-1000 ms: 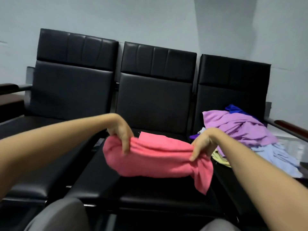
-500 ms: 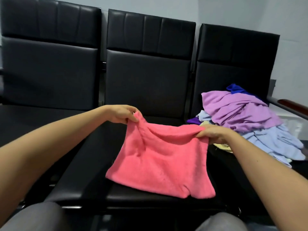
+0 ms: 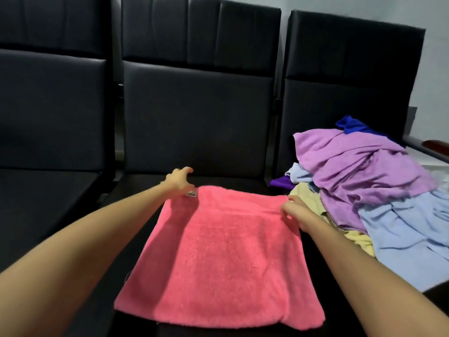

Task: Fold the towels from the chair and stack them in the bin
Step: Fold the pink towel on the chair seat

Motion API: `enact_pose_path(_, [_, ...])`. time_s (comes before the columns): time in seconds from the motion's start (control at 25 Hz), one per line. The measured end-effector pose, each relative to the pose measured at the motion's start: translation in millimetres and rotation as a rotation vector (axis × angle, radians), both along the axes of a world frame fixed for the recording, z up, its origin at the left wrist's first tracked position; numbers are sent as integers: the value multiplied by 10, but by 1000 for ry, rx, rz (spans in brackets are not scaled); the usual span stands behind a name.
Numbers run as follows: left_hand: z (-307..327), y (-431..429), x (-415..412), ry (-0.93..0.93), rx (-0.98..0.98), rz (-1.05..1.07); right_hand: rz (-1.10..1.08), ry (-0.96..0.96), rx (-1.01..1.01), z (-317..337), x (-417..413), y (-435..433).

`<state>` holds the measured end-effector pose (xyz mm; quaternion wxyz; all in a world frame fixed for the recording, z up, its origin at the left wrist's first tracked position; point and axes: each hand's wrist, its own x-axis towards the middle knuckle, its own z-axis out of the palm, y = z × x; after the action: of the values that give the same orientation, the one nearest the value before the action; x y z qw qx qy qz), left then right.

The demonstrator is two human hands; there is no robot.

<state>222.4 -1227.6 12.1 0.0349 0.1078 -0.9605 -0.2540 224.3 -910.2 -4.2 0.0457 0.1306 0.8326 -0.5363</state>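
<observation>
While your two bare arms reach forward, the coral-pink terry towel (image 3: 226,259) lies spread flat on the black padded seat of the middle chair (image 3: 230,178), its near edge hanging just over the seat's front. Your left hand (image 3: 178,181) sits at the towel's far left corner, beside a small white sewn-in tag (image 3: 191,193). Its fingers are loosely curved and apart, reaching past the cloth over the bare seat and gripping nothing. Your right hand (image 3: 295,212) rests on the far right corner with its fingers bent down onto the edge. Whether they pinch the cloth or only press it, I cannot tell.

On the seat of the black chair to your right (image 3: 340,81) the unfolded towels lie in a loose heap. A crumpled lilac towel (image 3: 359,171) sits on top, over a pale blue towel (image 3: 408,234) and a pale yellow towel (image 3: 308,198) that touches your right wrist. A deep blue cloth (image 3: 349,124) shows behind the heap, and a violet corner (image 3: 281,183) pokes out at its left.
</observation>
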Motion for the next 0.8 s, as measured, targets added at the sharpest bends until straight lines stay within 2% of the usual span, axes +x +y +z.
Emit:
enact_pose_path(0.08, [-215,171,-101,-55,-195,-48,12,78,243,-36,-123,-54])
enact_pose_path(0.16, [-392,296,-153,-113,-311,-180,174,197,538,-25,-200,-138])
enact_pose_path(0.2, [-461,303,-165,-136,-339,-212,296,193,629,-26,-219,-206])
enact_pose_path(0.28, [-540,251,-113,-144,-375,-231,513,39,802,-116,-163,-350])
enact_pose_path(0.36, [-571,182,6,-145,-386,-258,595,-76,955,-252,-62,-444])
enact_pose_path(0.44, [-575,148,124,-71,-337,-259,570,-46,1014,-264,34,-503])
enact_pose_path(0.6, [-590,71,377,123,-301,-180,410,168,969,-123,172,-553])
enact_pose_path(0.68, [-582,68,524,94,-315,-156,474,99,994,-100,205,-551])
enact_pose_path(0.8, [-346,67,678,-64,-272,-123,692,-48,1100,60,263,-563])
